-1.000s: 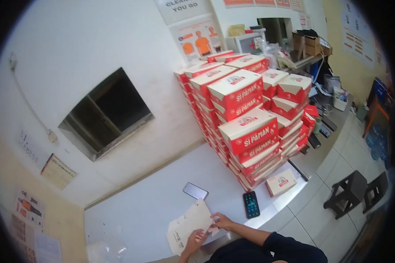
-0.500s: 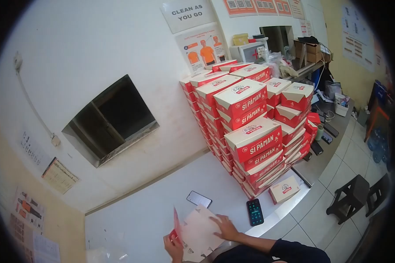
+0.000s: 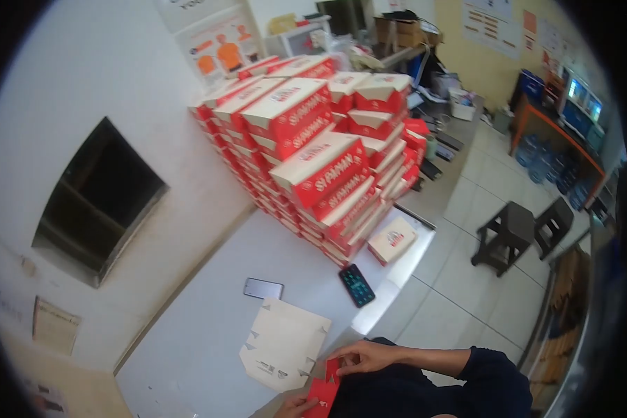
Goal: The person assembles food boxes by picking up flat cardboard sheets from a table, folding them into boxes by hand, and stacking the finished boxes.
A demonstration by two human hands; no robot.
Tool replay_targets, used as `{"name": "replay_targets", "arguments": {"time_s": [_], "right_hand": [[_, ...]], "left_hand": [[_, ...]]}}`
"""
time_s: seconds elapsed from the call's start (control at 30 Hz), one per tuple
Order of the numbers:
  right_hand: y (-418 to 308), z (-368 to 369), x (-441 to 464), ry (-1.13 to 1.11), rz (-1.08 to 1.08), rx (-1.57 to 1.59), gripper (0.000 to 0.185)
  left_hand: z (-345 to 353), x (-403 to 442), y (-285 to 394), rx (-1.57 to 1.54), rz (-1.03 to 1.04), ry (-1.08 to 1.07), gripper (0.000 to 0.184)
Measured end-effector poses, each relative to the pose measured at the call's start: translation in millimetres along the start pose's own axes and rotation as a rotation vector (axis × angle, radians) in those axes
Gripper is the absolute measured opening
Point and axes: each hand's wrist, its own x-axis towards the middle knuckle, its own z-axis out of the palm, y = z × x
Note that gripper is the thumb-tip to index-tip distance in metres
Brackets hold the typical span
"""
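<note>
My left hand (image 3: 294,406), at the bottom edge, grips a red cardboard piece (image 3: 322,398) with white print. On the same piece's upper end, my right hand (image 3: 362,357) has its fingers closed, close against my dark clothing. Part of the red piece is hidden by my hands and the frame edge. Beside it on the table lies a flat cream cardboard box blank (image 3: 285,338) with small cut notches and dark print. Just beyond the blank is a phone with a pale screen (image 3: 263,288). A second phone, in a dark case (image 3: 357,285), lies nearer the table's right edge.
Tall stacks of red and cream boxes (image 3: 320,167) fill the table's far part. One small box (image 3: 393,240) sits by the right edge. Dark plastic stools (image 3: 508,233) stand on the tiled floor. A wall opening (image 3: 101,202) is at left.
My view has turned right. The cream blank, earlier under my right hand, now lies untouched on the table. Both hands have come closer to my body with the red piece.
</note>
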Motion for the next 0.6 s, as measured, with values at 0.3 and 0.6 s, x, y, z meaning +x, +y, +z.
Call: {"name": "replay_targets", "arguments": {"time_s": [0.3, 0.6], "right_hand": [[-11, 30, -95, 0.295, -0.117, -0.397, 0.030], [14, -65, -159, 0.392, -0.261, -0.234, 0.020]], "left_hand": [[86, 56, -39, -0.395, -0.245, -0.267, 0.040], [177, 99, 1, -0.254, -0.265, -0.286, 0.036]]}}
